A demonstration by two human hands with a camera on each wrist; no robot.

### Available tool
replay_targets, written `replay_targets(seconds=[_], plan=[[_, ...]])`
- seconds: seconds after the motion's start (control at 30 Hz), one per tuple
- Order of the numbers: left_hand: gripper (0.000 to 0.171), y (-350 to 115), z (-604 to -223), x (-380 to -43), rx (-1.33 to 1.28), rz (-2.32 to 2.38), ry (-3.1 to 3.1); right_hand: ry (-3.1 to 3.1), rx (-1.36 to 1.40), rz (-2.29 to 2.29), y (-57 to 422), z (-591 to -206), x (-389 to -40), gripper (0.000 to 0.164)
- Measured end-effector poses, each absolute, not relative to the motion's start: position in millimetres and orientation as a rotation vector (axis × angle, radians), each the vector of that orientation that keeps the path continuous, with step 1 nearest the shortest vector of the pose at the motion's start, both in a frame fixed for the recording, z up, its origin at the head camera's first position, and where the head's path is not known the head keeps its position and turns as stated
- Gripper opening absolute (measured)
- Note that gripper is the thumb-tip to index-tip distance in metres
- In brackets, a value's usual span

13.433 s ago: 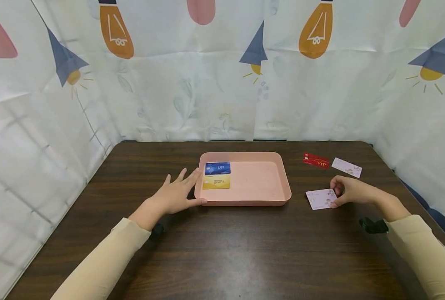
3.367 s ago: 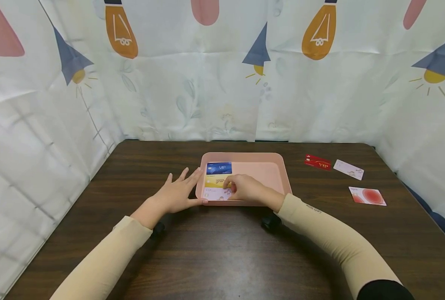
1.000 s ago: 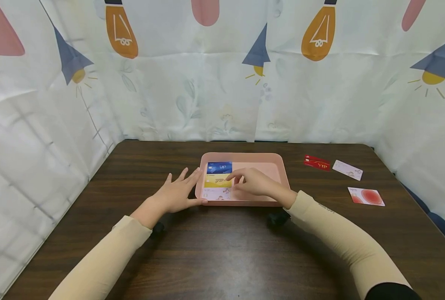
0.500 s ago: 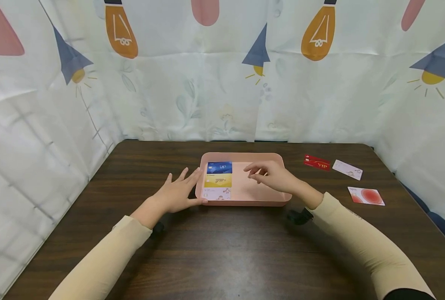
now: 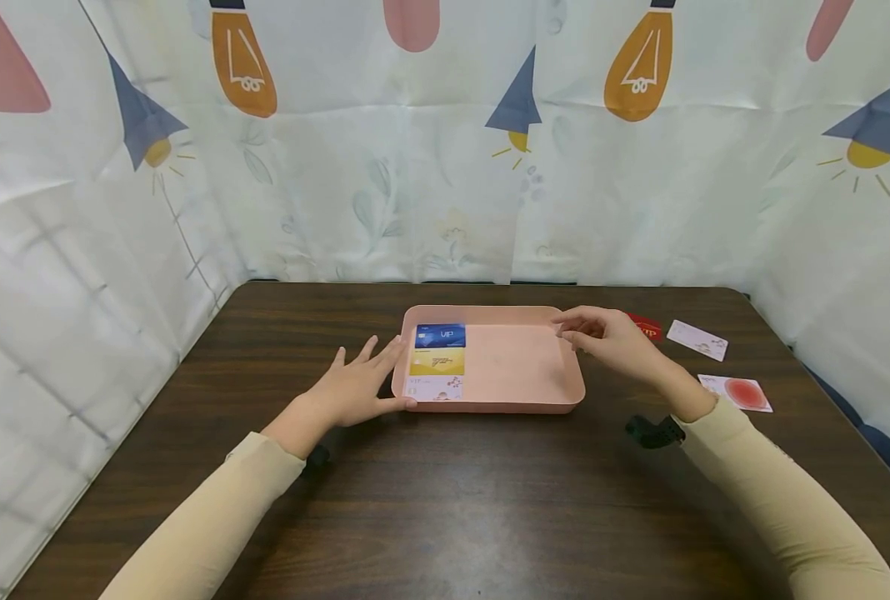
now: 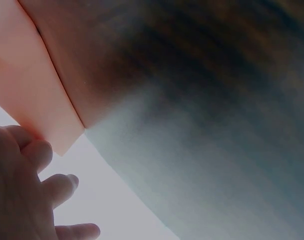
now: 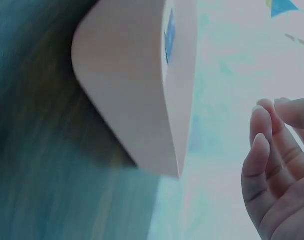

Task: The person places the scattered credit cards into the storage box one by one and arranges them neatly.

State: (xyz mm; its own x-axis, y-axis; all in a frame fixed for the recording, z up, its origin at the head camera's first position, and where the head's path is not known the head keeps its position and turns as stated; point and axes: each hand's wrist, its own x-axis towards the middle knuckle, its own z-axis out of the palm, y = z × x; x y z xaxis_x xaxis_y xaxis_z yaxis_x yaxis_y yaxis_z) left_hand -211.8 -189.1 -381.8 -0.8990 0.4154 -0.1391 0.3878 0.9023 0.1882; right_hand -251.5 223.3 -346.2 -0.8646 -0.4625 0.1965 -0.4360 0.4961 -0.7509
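A pink tray [image 5: 520,403] stands on the dark wooden table. Inside it, along the left side, lie a blue VIP card [image 5: 440,336], a yellow card [image 5: 437,362] and a white floral card [image 5: 434,388], stacked in a column from back to front. My left hand [image 5: 351,392] rests against the tray's left side with its fingers spread. My right hand [image 5: 613,340] hangs above the tray's right rim, holding nothing, its fingers loosely bent. Partly behind that hand is a red VIP card [image 5: 648,327]. The right wrist view shows the tray's outer wall [image 7: 127,75] beside the fingers.
Right of the tray lie a second white floral card [image 5: 697,340] and a white card with a red round pattern [image 5: 741,392]. A patterned curtain [image 5: 445,192] hangs behind and at both sides of the table [image 5: 445,500].
The white floral card went from the table's right side into the tray's front left. Since then, my right hand has let it go and moved right. My left hand stays put.
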Motion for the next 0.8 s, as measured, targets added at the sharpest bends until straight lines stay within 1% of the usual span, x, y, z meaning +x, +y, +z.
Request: replay_targets(seconds=[0.2, 0.33, 0.53, 0.8], plan=[[0.102, -189.0, -382.4, -212.2, 0.617, 0.231, 2.892, 2.776, -0.768, -1.357, 252.5, -342.9, -256.7, 0.029], [0.102, -188.9, -382.2, -212.2, 0.621, 0.232, 2.892, 2.836, -0.676, -1.376, 273.6, -344.4, -264.0, 0.030], [0.102, -188.7, -380.5, -211.4, 0.615, 0.237, 2.892, 2.917, -0.529, -1.262, 297.1, -347.7, -271.9, 0.033], [0.102, -188.5, -380.3, -210.9, 0.610, 0.234, 2.892, 2.941, -0.435, -1.113, 322.3, -364.4, -286.3, 0.040]])
